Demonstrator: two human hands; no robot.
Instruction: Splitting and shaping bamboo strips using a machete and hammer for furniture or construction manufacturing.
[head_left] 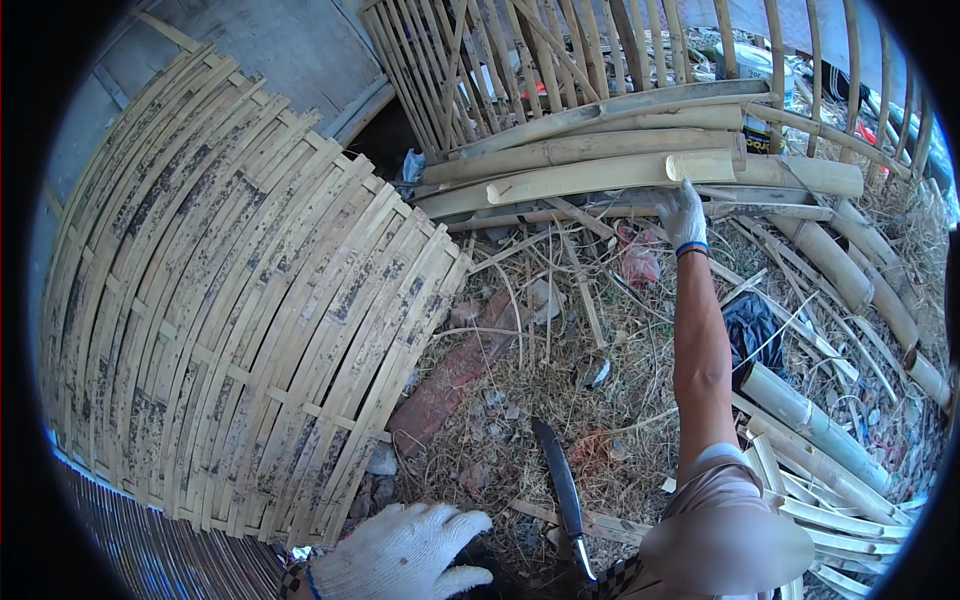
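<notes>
My right hand (681, 218), in a white knit glove, reaches far forward with its arm straight. Its fingers stretch up to the lower edge of a pale split bamboo piece (590, 179) on a pile of bamboo; no closed grip shows. Low in the view, my left hand (410, 555), also gloved, hangs open with its fingers apart, holding nothing. To the right of it lies a knife (560, 485) with a long dark blade, its pale handle end near my lap.
A large woven bamboo panel (230, 290) fills the left side. Behind the pile stands a bamboo slat fence (600, 45). Split bamboo lengths (815, 425) and a black plastic bag (752, 330) lie at right. Straw, shavings and a reddish plank (455, 375) cover the ground.
</notes>
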